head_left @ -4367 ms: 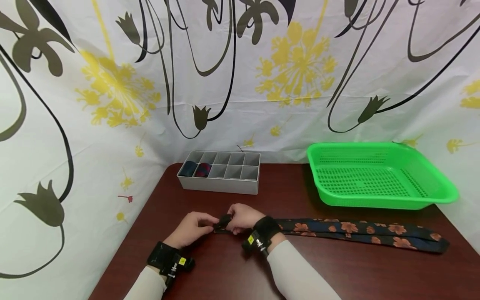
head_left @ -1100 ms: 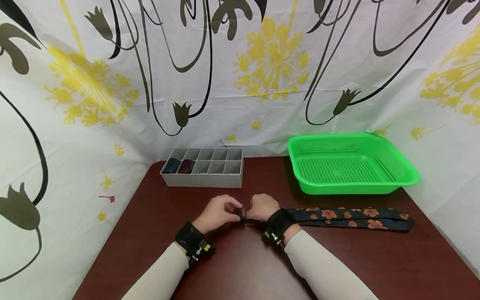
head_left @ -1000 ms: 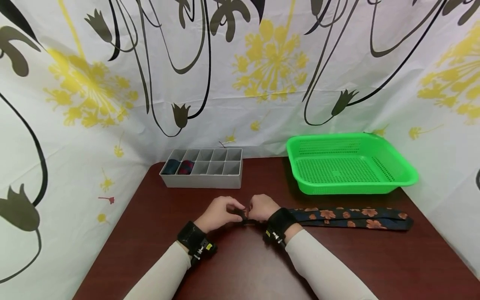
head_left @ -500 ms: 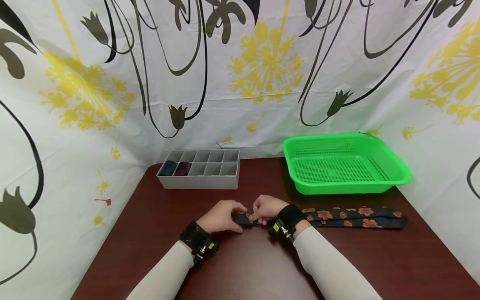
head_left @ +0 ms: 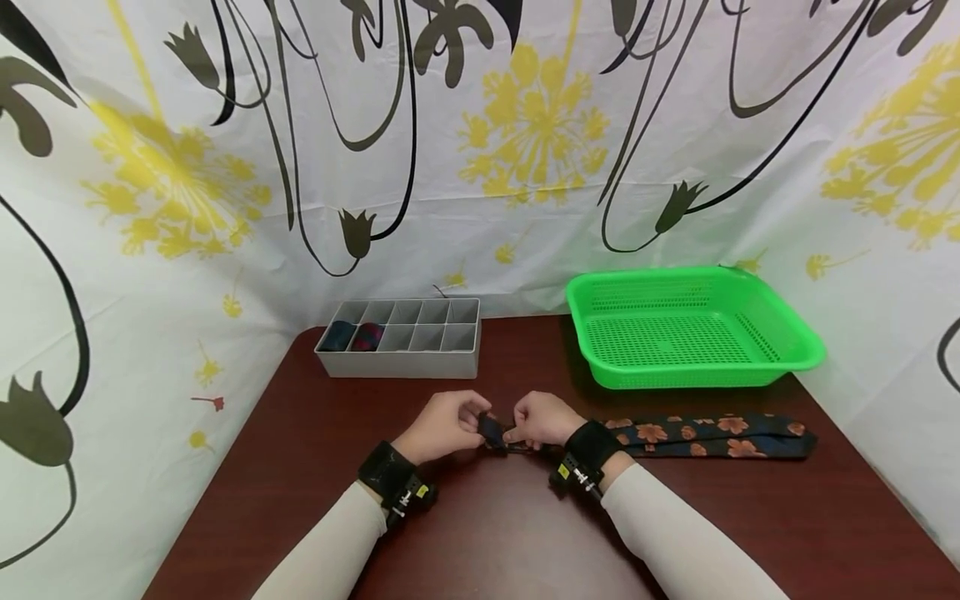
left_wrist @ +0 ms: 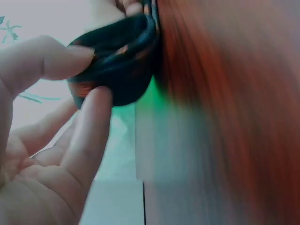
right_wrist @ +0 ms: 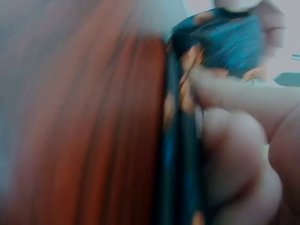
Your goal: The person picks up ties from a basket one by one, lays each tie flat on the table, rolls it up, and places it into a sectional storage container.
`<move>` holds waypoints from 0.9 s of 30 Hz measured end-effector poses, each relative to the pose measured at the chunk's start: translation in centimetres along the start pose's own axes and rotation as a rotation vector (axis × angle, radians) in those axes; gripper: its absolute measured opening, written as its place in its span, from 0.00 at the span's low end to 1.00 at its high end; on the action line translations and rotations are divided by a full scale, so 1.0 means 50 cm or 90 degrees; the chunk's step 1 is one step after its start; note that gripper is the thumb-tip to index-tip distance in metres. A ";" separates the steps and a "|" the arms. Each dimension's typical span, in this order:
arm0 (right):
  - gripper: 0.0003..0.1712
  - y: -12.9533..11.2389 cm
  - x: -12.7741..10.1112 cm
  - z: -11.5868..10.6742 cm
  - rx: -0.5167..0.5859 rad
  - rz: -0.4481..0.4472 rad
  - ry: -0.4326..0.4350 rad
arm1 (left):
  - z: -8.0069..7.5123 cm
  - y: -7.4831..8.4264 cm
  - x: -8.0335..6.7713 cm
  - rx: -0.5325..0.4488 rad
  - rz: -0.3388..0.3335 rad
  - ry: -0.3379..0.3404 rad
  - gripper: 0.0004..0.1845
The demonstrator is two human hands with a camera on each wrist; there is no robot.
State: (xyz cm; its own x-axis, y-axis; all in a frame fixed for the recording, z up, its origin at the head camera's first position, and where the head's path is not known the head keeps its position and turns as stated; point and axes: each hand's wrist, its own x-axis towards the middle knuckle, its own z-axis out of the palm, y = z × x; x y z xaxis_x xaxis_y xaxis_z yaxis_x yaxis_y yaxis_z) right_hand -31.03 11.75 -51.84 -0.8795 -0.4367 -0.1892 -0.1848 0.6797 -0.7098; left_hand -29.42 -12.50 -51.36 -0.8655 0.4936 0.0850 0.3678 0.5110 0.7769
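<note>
A dark blue necktie [head_left: 738, 446] with orange flowers lies lengthwise on the table, its left end wound into a small roll [head_left: 491, 430]. With thumb and fingertips my left hand [head_left: 442, 427] pinches that roll, which stands on its edge; the left wrist view shows the coiled layers [left_wrist: 119, 70] between thumb and finger. Just to the right, my right hand [head_left: 551, 418] has curled fingers and holds the tie's flat strip beside the roll. The right wrist view is blurred, but a digit presses the strip [right_wrist: 180, 136] close to the roll's base.
A grey divided box [head_left: 401, 363] stands at the back left; two of its front compartments hold rolled ties, one dark teal [head_left: 337, 336] and one red-and-blue [head_left: 367, 337]. At the back right is a green plastic basket [head_left: 697, 377]. A patterned white cloth [head_left: 450, 167] hangs behind the brown table [head_left: 495, 533].
Over these seconds the rolled end and both hands shift right along the tie. Since half a second ago, the left fingers close on the roll and tip it upright; the right hand moves slightly right.
</note>
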 end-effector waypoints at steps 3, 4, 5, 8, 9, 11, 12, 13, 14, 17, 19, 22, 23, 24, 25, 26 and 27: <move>0.25 0.002 -0.005 -0.004 -0.059 0.023 0.040 | 0.009 0.013 0.001 -0.086 -0.005 0.001 0.26; 0.26 0.003 -0.007 -0.005 -0.074 0.030 0.052 | 0.013 0.015 0.002 -0.104 -0.008 0.006 0.25; 0.27 0.003 -0.009 -0.006 -0.089 0.037 0.059 | 0.017 0.015 0.005 -0.117 -0.010 0.013 0.23; 0.30 0.002 -0.015 -0.009 -0.138 0.059 0.077 | 0.033 0.015 0.011 -0.093 -0.010 0.036 0.17; 0.30 0.001 -0.016 -0.010 -0.146 0.063 0.079 | 0.038 0.016 0.015 -0.067 -0.003 0.040 0.15; 0.27 0.002 -0.017 -0.013 -0.154 0.064 0.075 | 0.046 0.021 0.021 -0.016 0.010 0.038 0.14; 0.26 0.003 -0.016 -0.015 -0.155 0.059 0.071 | 0.049 0.025 0.025 0.009 0.021 0.034 0.13; 0.23 0.007 -0.016 -0.018 -0.151 0.051 0.064 | 0.053 0.029 0.029 0.031 0.029 0.031 0.13; 0.21 0.011 -0.015 -0.021 -0.141 0.044 0.052 | 0.057 0.033 0.033 0.051 0.035 0.028 0.13; 0.13 0.027 -0.013 -0.035 -0.071 0.015 -0.014 | 0.068 0.042 0.046 0.107 0.037 0.014 0.11; 0.08 0.037 -0.014 -0.049 0.004 0.000 -0.069 | 0.074 0.048 0.051 0.139 0.028 -0.002 0.10; 0.08 0.047 -0.021 -0.067 0.108 -0.015 -0.122 | 0.082 0.055 0.055 0.158 0.008 -0.033 0.09; 0.09 0.050 -0.026 -0.070 0.132 -0.022 -0.127 | 0.083 0.057 0.054 0.153 0.000 -0.042 0.09; 0.09 0.053 -0.030 -0.072 0.150 -0.029 -0.126 | 0.083 0.058 0.053 0.155 -0.002 -0.047 0.09; 0.09 0.055 -0.036 -0.072 0.167 -0.037 -0.120 | 0.083 0.059 0.053 0.153 -0.004 -0.053 0.10; 0.08 0.057 -0.041 -0.071 0.183 -0.044 -0.112 | 0.081 0.057 0.053 0.148 -0.004 -0.061 0.11; 0.08 0.059 -0.047 -0.068 0.199 -0.051 -0.103 | 0.078 0.056 0.053 0.146 -0.002 -0.068 0.12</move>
State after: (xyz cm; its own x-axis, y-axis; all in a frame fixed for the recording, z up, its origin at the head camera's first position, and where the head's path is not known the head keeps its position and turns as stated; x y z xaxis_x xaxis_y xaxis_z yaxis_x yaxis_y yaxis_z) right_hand -31.02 16.81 -51.19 -0.7819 -0.5861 -0.2126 -0.0850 0.4380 -0.8949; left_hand -29.36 -7.01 -51.41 -0.8303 0.5573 0.0067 0.4430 0.6527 0.6145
